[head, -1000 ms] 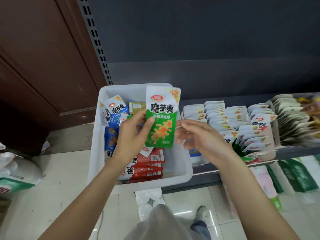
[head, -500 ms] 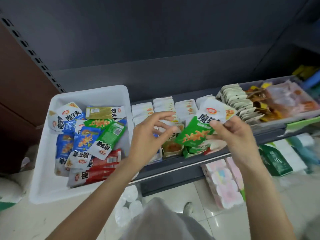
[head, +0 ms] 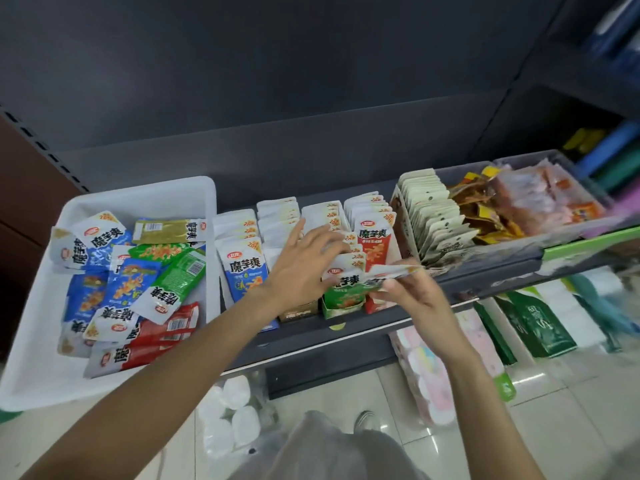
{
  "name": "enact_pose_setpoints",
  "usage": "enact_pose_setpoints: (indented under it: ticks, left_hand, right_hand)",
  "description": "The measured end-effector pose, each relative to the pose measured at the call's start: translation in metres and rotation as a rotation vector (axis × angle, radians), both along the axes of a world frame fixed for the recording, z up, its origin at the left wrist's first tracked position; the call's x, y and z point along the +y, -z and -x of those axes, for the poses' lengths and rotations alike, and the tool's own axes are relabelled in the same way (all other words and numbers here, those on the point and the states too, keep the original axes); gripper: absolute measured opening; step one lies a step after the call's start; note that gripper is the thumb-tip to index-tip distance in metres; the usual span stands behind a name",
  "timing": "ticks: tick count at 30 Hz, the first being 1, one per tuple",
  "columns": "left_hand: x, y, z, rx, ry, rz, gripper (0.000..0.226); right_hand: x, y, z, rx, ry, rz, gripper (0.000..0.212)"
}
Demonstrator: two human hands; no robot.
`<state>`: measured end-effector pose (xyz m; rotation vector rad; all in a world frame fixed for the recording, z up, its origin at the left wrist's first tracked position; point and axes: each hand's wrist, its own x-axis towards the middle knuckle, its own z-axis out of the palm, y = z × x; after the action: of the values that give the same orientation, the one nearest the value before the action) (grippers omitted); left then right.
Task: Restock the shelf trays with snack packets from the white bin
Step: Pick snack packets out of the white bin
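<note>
The white bin (head: 38, 344) sits at the left of the grey shelf and holds several blue, green, red and gold snack packets (head: 138, 271). To its right stand rows of packets in small trays: a blue row (head: 247, 268), a brown tray (head: 298, 311), a green tray (head: 343, 299) and a red row (head: 375, 244). My right hand (head: 412, 292) pinches a green packet (head: 384, 277) lying flat just over the front of the green tray. My left hand (head: 304, 265) reaches with straight fingers into the packets behind that tray, pressing them back.
A grey tray (head: 433, 216) of pale upright packets and clear bins of orange snacks (head: 540, 199) fill the shelf's right side. Below the shelf lie wrapped tissue packs (head: 440, 368), green packages (head: 540, 323) and white rolls (head: 232, 417). My shoe (head: 367, 420) stands on the tiled floor.
The green packet passed from my left hand over the bin to my right hand, which lowered it to the green tray. My left hand moved right onto the tray rows. The view swung right.
</note>
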<state>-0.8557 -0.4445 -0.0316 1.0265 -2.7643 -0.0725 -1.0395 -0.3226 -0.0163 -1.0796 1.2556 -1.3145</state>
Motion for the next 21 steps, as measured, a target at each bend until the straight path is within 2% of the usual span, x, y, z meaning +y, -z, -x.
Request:
enact_pose_setpoints:
  ticks: [3,7,11,14,21]
  left_hand:
    - [-0.001,-0.002,-0.001,0.002,0.006,-0.032,0.051]
    - [-0.003,0.001,-0.003,0.078,0.016,-0.019,0.049]
    - [-0.007,0.005,-0.005,0.118,0.034,-0.034,0.053]
    - [-0.012,0.007,-0.007,0.150,0.073,-0.037,0.050]
    - [-0.021,0.001,-0.014,0.166,0.135,-0.079,0.055]
  right_hand:
    - [-0.013,0.013,-0.011,0.025,-0.055,-0.005,0.028]
    - [-0.021,0.027,-0.015,0.066,-0.013,-0.030,0.029]
    - [-0.028,0.025,-0.018,0.252,-0.025,-0.007,0.024]
    - [-0.031,0.027,-0.020,0.375,-0.069,0.016,0.030]
    - [-0.034,0.033,-0.028,0.341,-0.069,-0.001,0.036]
